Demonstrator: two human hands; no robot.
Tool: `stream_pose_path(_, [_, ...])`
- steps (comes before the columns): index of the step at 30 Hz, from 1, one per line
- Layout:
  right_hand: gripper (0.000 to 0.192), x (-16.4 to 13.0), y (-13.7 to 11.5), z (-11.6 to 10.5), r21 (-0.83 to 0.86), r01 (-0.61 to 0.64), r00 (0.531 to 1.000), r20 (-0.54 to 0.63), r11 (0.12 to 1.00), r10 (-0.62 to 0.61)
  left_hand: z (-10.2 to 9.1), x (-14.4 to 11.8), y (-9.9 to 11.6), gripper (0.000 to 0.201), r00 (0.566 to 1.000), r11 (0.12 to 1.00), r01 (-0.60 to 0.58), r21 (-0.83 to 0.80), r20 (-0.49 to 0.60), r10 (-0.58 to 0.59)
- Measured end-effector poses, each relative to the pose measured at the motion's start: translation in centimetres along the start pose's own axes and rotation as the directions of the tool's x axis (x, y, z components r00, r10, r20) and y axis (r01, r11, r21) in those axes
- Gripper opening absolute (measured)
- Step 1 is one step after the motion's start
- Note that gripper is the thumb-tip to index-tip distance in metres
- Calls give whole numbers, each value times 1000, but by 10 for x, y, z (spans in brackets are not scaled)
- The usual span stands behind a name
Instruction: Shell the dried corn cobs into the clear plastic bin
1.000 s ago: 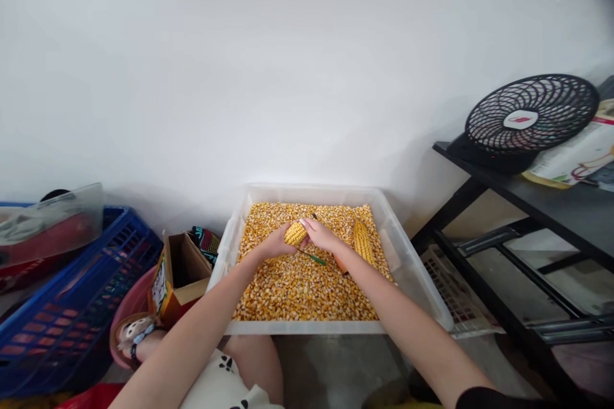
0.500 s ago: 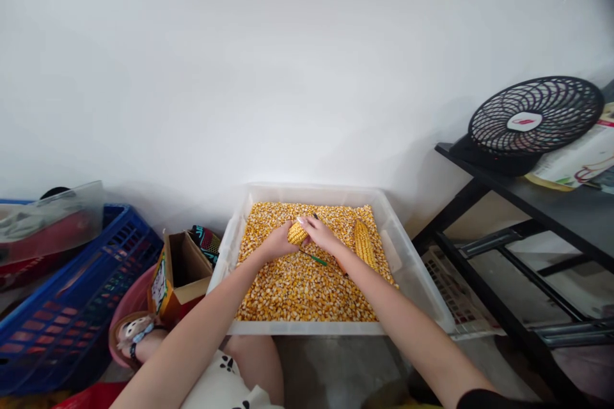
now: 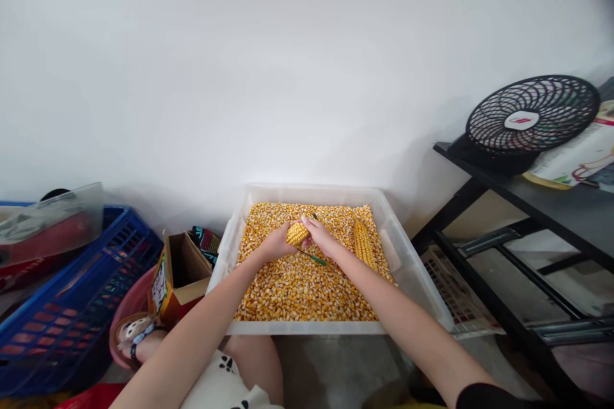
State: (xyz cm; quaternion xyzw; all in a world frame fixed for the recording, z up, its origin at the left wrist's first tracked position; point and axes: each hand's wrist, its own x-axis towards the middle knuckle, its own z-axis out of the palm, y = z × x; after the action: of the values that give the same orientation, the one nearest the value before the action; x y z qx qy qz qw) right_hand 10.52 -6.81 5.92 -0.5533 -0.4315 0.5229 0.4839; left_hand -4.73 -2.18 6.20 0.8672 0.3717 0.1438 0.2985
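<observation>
Over a bed of loose corn kernels [image 3: 307, 291], both my hands are closed around one ear of corn [image 3: 297, 234]. My left hand [image 3: 275, 244] grips it from the left side. From the right, my right hand [image 3: 318, 234] wraps its other end, the thumb lying on top. A thin tool with a green end [image 3: 317, 260] lies on the kernels just below the hands; part of it is hidden. Another ear of corn [image 3: 364, 244] rests on the kernels to the right of my right hand. The white plastic bin [image 3: 307, 328] holds all of this.
On the left stand a blue plastic basket [image 3: 71, 307], an open cardboard box [image 3: 185, 268] and a pink basin [image 3: 125, 313]. A black fan [image 3: 532, 116] sits on a dark rack [image 3: 460, 160] at the right. Behind the bin rises a white wall [image 3: 288, 77].
The hands and the held ear have shifted very slightly, and the ear is turned a little. Both hands keep their grip, and the other things stay where they were.
</observation>
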Motion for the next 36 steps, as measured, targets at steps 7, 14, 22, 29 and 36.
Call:
stream_pose_path(7, [39, 0, -6, -1, 68, -31, 999, -21, 997, 33, 0, 1, 3, 44, 1000, 998, 23, -55, 6, -22])
stream_pose_path(14, [42, 1, -2, 0, -165, 64, 997, -37, 984, -71, 3, 2, 0, 46, 1000, 999, 11, -41, -1, -11])
stream_pose_path(22, [44, 4, 3, -2, -122, 70, 996, -38, 990, -76, 5, 3, -2, 39, 1000, 998, -4, -58, -6, 3])
stream_pose_path(29, [40, 1, 0, 0, -168, 89, 995, -19, 982, -94, 4, 3, 0, 41, 1000, 999, 26, -40, 12, -26])
stream_pose_path(36, [37, 2, 3, -2, -166, 24, 1000, -12, 986, -26, -3, -1, 6, 45, 997, 999, 41, -30, 61, -39])
